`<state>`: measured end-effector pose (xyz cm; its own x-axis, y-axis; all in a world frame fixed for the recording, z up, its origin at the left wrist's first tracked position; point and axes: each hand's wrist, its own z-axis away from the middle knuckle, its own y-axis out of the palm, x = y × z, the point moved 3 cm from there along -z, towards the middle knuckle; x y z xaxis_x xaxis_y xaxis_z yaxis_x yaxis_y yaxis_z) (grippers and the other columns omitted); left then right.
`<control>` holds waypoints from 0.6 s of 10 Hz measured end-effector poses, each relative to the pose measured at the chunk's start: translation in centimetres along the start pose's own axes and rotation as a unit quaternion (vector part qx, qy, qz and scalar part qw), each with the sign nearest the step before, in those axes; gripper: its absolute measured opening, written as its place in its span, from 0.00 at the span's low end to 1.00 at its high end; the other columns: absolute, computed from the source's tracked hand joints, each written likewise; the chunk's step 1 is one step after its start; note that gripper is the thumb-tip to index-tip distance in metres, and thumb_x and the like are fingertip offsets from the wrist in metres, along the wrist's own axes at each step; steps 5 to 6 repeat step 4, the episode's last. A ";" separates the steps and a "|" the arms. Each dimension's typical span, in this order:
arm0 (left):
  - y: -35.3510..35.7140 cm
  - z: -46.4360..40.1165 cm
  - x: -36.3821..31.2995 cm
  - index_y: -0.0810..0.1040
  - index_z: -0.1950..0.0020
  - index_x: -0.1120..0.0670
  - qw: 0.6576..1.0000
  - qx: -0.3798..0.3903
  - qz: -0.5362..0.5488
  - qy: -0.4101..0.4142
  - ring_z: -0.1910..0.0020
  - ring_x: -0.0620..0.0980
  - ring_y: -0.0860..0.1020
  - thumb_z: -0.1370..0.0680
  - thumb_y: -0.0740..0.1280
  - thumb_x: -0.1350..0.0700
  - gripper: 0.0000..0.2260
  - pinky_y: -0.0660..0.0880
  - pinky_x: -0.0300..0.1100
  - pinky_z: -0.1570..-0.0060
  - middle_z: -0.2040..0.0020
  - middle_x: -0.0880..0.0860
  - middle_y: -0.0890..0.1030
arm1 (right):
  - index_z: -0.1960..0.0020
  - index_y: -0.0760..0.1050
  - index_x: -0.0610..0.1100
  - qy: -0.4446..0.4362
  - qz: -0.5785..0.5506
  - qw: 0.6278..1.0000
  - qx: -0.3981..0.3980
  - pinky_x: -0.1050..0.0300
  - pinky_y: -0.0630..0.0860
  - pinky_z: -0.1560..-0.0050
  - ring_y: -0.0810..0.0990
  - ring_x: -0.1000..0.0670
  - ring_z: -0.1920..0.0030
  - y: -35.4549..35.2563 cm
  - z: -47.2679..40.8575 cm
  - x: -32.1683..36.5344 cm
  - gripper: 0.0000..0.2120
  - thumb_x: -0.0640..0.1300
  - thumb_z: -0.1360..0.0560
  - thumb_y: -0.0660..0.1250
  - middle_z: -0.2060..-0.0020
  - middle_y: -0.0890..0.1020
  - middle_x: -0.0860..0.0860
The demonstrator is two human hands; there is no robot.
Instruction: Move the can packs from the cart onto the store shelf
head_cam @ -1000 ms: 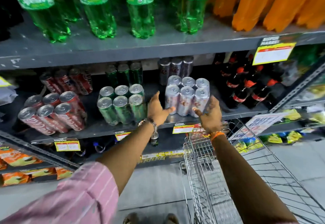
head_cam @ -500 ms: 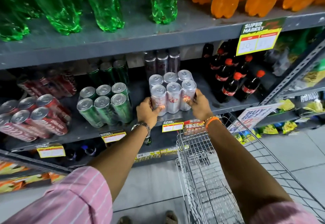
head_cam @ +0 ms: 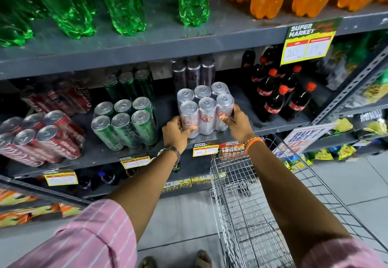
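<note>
Shrink-wrapped pack of six silver cans (head_cam: 205,108) on the grey metal store shelf (head_cam: 241,130)

Left hand (head_cam: 175,132) and right hand (head_cam: 238,123) clasp its sides — beside one green six-pack (head_cam: 123,122); yellow tag (head_cam: 308,40) reads "SUPER MARKET".

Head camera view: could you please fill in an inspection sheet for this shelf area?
Surface: grey middle shelf, stocked, bare patch at its front right.
Job's things: silver can pack upright at the shelf front; wire cart looks empty.
Clutter: green can pack and red can pack alongside; cola bottles on the other side.
Grippers: left hand and right hand grip the silver pack's sides.
Cables: nothing seen.
Surroundings: tiled floor, price tags.
</note>
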<state>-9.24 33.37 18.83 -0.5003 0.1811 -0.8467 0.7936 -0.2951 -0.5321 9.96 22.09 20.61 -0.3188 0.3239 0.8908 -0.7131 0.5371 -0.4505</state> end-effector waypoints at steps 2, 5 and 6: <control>-0.1 0.5 -0.6 0.80 0.43 0.60 1.000 0.005 -0.005 0.002 0.48 0.52 0.85 0.32 0.77 0.57 0.19 0.82 0.48 0.47 0.46 0.56 0.86 | 0.29 0.68 0.37 0.010 0.002 1.000 -0.003 0.67 0.76 0.42 0.80 0.45 0.37 0.1 0.1 0.4 0.23 0.35 0.22 0.68 0.37 0.81 0.41; -0.8 1.3 -1.7 0.77 0.36 0.58 0.997 0.003 -0.075 0.029 0.43 0.58 0.82 0.27 0.72 0.54 0.20 0.79 0.49 0.45 0.43 0.57 0.84 | 0.27 0.65 0.35 0.018 -0.023 1.000 -0.007 0.63 0.76 0.41 0.77 0.40 0.33 0.4 0.5 0.9 0.25 0.30 0.23 0.66 0.34 0.78 0.38; -0.8 1.3 -1.7 0.77 0.36 0.58 0.997 0.003 -0.075 0.029 0.43 0.58 0.82 0.27 0.72 0.54 0.20 0.79 0.49 0.45 0.43 0.57 0.84 | 0.27 0.65 0.35 0.018 -0.023 1.000 -0.007 0.63 0.76 0.41 0.77 0.40 0.33 0.4 0.5 0.9 0.25 0.30 0.23 0.66 0.34 0.78 0.38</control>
